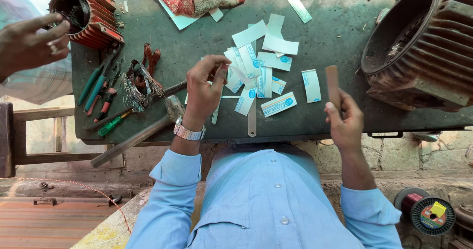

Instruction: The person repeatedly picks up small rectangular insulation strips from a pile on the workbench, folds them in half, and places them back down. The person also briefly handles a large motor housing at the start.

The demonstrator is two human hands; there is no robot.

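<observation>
White and blue all over the middle of the green table [325,32]: paper slips [274,60], cut small, lying loose and overlapping, a few set apart toward the near edge.

Left hand [203,92], with a metal wristwatch [188,131], reaching into the near side of the heap. Fingertips drawn together, seemingly pinched on the edge of one slip (hard to tell how firmly).

Right hand [346,122] well apart from it, raised over the table edge. Closed around the lower end of a flat brown stick [332,83], held upright.

Probably very light and thin, these slips, with some stiffness. Likely to slide on one another, lift in a draught and crease under a hard pinch. Best taken by a free corner or short edge, between thumb and forefinger, one at a time. Stick looks stiff and light, safe to hold by one end.

Around them:
- a large rusty finned motor housing [428,47] at the right
- a small red finned housing [93,17] at the far left, with another person's hand [29,44] beside it
- pliers and screwdrivers [98,91], a bundle of copper wire [142,79] and a hammer [148,125] to the left
- a wire spool [426,213] down on the floor
</observation>
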